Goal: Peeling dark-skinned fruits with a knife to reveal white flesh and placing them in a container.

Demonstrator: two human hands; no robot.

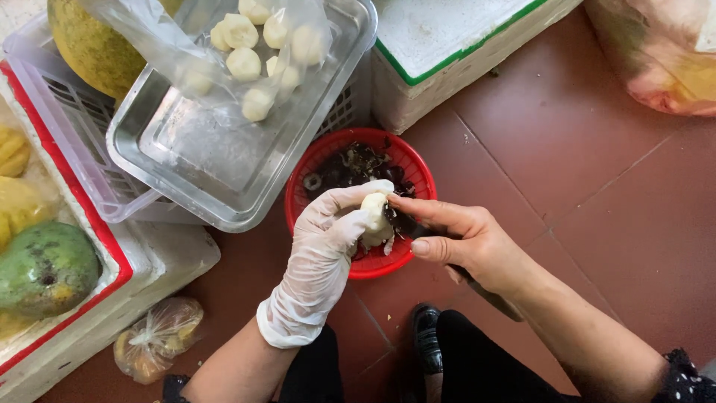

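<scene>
My left hand (328,231), in a thin clear glove, holds a small pale peeled nut-like fruit (375,214) over a red basket (328,153) filled with dark peelings. My bare right hand (466,239) grips a knife (488,295) whose handle sticks out behind the palm; its fingers rest against the fruit, and the blade is hidden. Both hands meet above the basket's right front rim.
A metal tray (224,160) holds a clear bag of several peeled white pieces (253,45). A white crate with red rim (112,254) holds a green mango (45,269). A white foam box (447,52), a small tied bag (160,336), and red floor tiles (597,186).
</scene>
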